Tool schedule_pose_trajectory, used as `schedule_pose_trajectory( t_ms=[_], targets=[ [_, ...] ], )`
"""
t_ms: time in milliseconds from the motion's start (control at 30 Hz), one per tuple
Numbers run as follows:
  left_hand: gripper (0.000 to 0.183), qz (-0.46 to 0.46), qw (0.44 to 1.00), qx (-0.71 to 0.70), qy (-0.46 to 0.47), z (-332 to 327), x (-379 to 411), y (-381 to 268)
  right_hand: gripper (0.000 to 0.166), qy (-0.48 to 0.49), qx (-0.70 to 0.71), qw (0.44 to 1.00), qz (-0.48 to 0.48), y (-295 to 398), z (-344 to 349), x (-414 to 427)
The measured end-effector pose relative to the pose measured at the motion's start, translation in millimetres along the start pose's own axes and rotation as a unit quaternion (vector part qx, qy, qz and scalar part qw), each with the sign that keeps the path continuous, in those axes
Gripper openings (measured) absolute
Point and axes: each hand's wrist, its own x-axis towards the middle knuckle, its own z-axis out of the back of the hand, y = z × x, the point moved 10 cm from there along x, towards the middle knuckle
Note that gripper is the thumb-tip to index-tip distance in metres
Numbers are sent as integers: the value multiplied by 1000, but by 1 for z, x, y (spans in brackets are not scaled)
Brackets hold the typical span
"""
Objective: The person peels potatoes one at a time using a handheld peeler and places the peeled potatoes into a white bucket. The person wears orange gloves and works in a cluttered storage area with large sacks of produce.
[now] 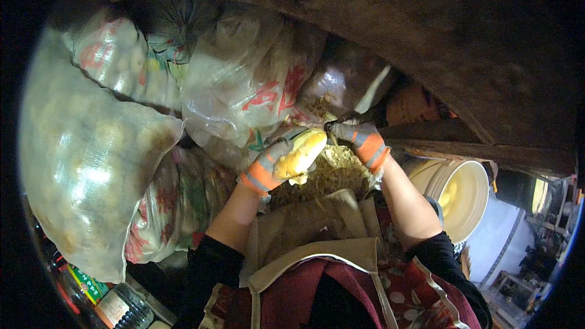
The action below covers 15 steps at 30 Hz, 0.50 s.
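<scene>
My left hand [269, 167], in a grey and orange work glove, is closed around a long, pale yellow root or tuber [301, 153] with brownish patches. Beyond that piece's upper end is my right hand [358, 139], gloved alike, its fingers curled by a small dark thing at the fingertips that I cannot make out. Brown and pale scraps or peelings [331, 183] lie below and between both hands, above the apron [311, 219] on my lap.
Full translucent woven sacks [82, 146] stand at the left, others [233, 77] ahead, some with red printing. At the right, a white plastic bucket [475, 196] holds pale yellow pieces. Bottles [123, 308] are at lower left. A dark slanting surface [434, 45] spans the upper right.
</scene>
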Motion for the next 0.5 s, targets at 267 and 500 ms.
schedule_pose_trajectory(
  t_ms=[267,500],
  targets=[
    [53,-21,996,76,-27,23,9,9,26,-49,-105,993,-12,4,-23,-9],
    [47,-78,985,148,-52,36,6,-3,30,-19,67,986,-148,-13,-11,-6]
  ],
)
